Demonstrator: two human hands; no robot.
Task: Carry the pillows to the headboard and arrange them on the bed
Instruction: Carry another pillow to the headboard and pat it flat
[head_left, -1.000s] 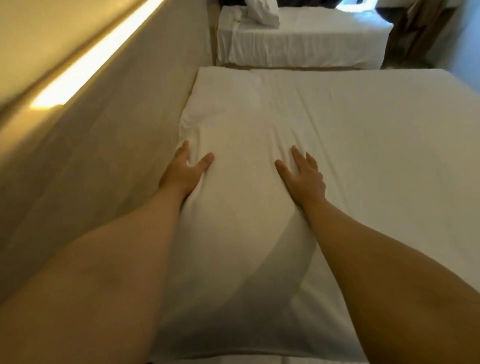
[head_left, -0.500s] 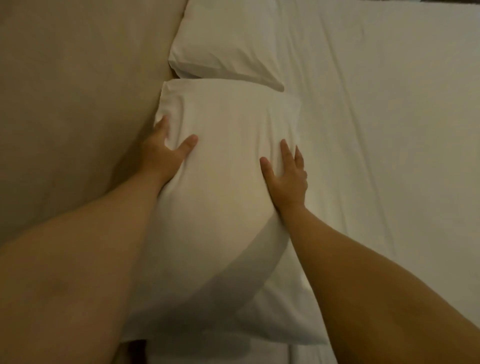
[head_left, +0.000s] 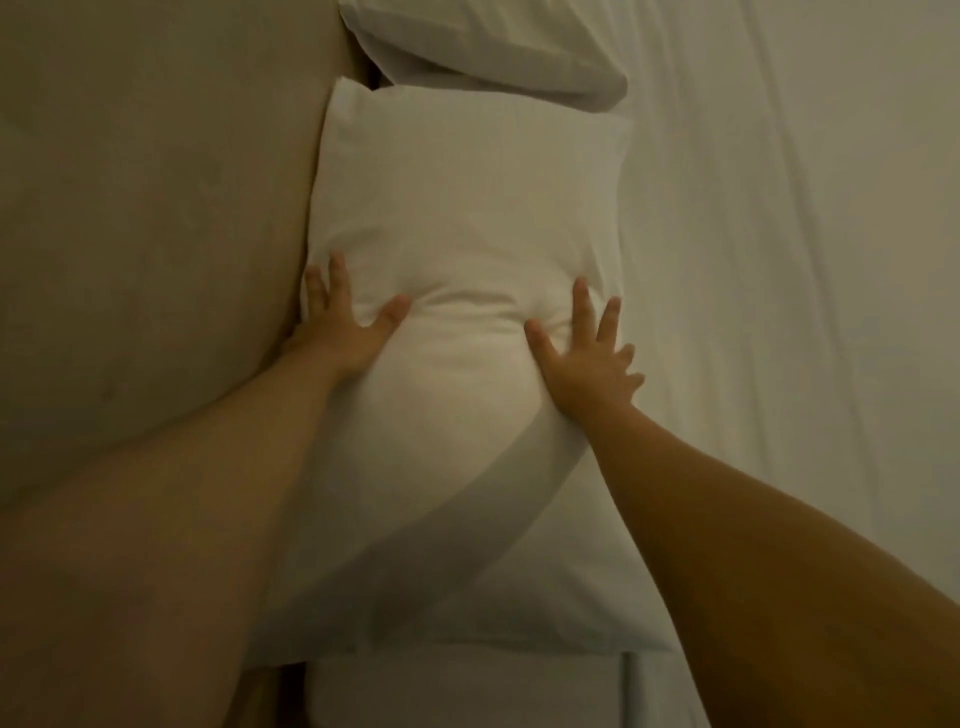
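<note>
A white pillow (head_left: 467, 208) lies on the white bed (head_left: 779, 260), its long left side against the beige padded headboard (head_left: 156, 208). My left hand (head_left: 343, 327) presses flat on the pillow's left edge next to the headboard, fingers spread. On the right side of the same pillow my right hand (head_left: 587, 353) pushes down with fingers apart, and the fabric creases between the two hands. A second white pillow (head_left: 493, 47) lies just beyond it at the top of the view, also by the headboard; its far end is cut off.
The bed sheet stretches wide to the right with a few long wrinkles. At the bottom the mattress edge (head_left: 467, 691) shows below the near pillow. The headboard fills the whole left side.
The view has tilted down and closer to the near pillow. Both hands have slid further along it and spread wider, pressing a crease into its middle.
</note>
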